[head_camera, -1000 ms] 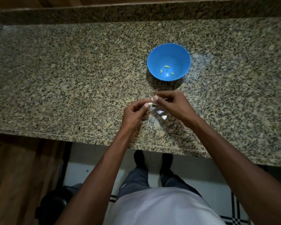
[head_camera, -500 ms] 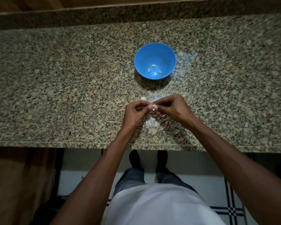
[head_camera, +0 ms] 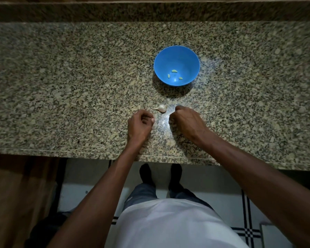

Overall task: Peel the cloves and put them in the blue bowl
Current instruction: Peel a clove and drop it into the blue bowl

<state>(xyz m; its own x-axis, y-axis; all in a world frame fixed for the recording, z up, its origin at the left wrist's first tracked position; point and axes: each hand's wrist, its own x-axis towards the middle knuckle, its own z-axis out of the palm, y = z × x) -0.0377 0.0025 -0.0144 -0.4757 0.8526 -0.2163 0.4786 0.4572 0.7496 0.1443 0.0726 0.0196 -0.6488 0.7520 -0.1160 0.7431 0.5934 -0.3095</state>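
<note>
Garlic [head_camera: 161,108] between curled hands [head_camera: 140,125]

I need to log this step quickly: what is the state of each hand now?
Left hand: fingers curled, seemingly pinching a small pale piece at the fingertips; what it is cannot be told.
Right hand: fingers curled under; whether it holds anything cannot be told.

Garlic bulb [head_camera: 161,108] lies between curled hands, near blue bowl [head_camera: 190,56]; contents unclear.

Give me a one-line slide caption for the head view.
Curled left hand and right hand flank a garlic bulb on granite; three peeled cloves in the blue bowl.
</note>
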